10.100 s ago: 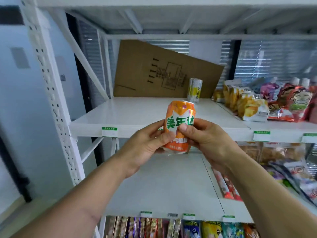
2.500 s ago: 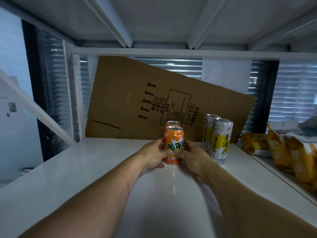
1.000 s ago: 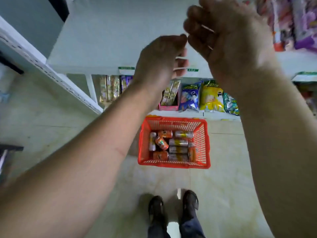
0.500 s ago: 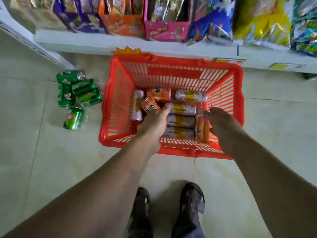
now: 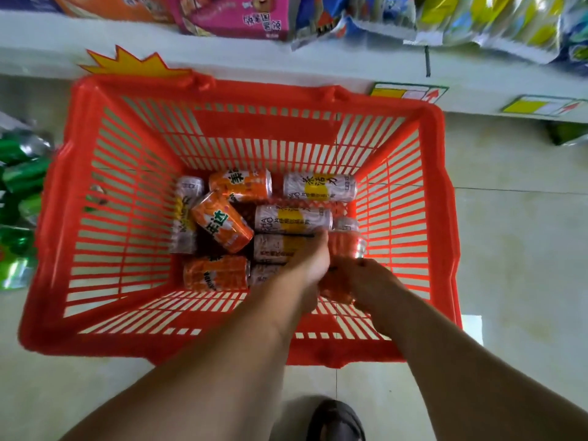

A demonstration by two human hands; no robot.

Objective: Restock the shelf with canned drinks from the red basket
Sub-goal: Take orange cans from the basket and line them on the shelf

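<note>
The red basket stands on the floor below me, with several orange cans and silver-and-yellow cans lying in its bottom. Both of my hands are down inside it at the right. My right hand curls round an orange can at the basket's right side. My left hand lies just left of that can, over a silver can; its fingers are blurred and partly hidden, so its grip is unclear.
Green cans lie on the floor left of the basket. The bottom shelf edge runs just behind it, carrying a pink box and snack bags. My shoe is near the basket's front.
Both hands have gone deeper into the basket. The right hand has closed round the orange can at the right, and the left hand has shifted right beside it.
</note>
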